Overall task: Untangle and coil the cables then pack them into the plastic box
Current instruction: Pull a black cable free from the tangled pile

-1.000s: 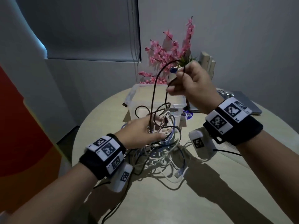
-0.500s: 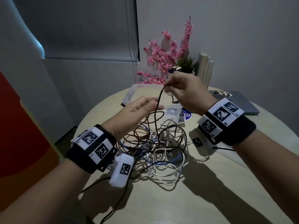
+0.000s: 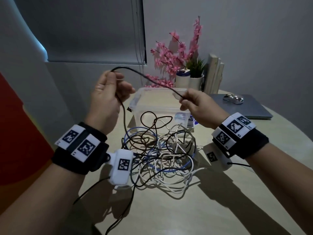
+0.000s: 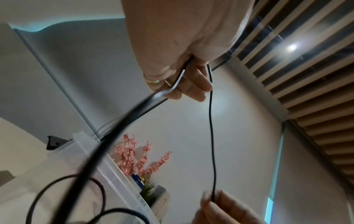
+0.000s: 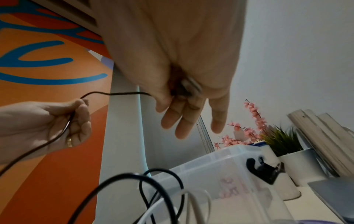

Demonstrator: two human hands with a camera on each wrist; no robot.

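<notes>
A thin black cable (image 3: 145, 76) stretches in the air between my two hands, above the clear plastic box (image 3: 162, 109). My left hand (image 3: 115, 85) is raised at the left, fingers curled round the cable (image 4: 210, 121), which drops from it into the tangle of black, white and blue cables (image 3: 162, 158) on the table. My right hand (image 3: 184, 100) pinches the cable's other end over the box. In the right wrist view a small plug sits between the thumb and fingers of my right hand (image 5: 182, 91). The box (image 5: 220, 171) stands open, without a lid.
Behind the box stand pink artificial flowers (image 3: 176, 61), a small potted plant (image 3: 196, 72) and upright books (image 3: 215, 73). A closed laptop (image 3: 237, 107) with a mouse (image 3: 232, 99) on it lies at the back right. The round table's edge (image 3: 101, 228) curves near me.
My left hand left the tangle, rose and moved left along the black cable. My right hand came down and right, so the cable now spans between both hands.
</notes>
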